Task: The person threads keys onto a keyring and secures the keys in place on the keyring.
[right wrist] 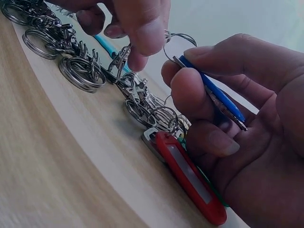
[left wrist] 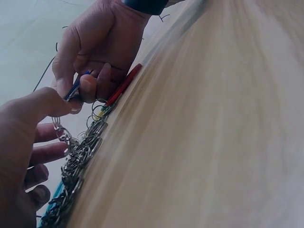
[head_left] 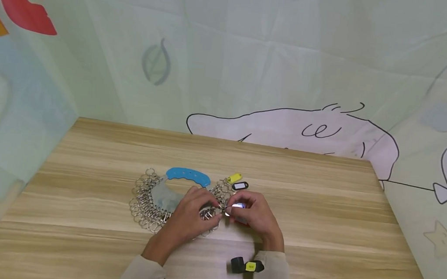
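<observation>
A large key ring with a blue grip (head_left: 188,175) and a grey translucent plate (head_left: 161,196) lies on the table, its curved edge hung with several small clasps and split rings (right wrist: 83,73). My left hand (head_left: 190,213) reaches over its right part and pinches a small clasp with a split ring (right wrist: 183,38) between thumb and forefinger. Facing it, my right hand (head_left: 257,214) pinches a blue key tag (right wrist: 216,90) with a flat metal piece against it. The tag's end meets the split ring. Below the right hand lies a red key tag (right wrist: 187,175).
A yellow key tag (head_left: 234,178) and a black-rimmed key tag (head_left: 240,185) lie just beyond the right hand. The wooden table (head_left: 338,236) ends at a printed cloth backdrop (head_left: 253,63). A black strap with a yellow label (head_left: 250,266) sits at the right wrist.
</observation>
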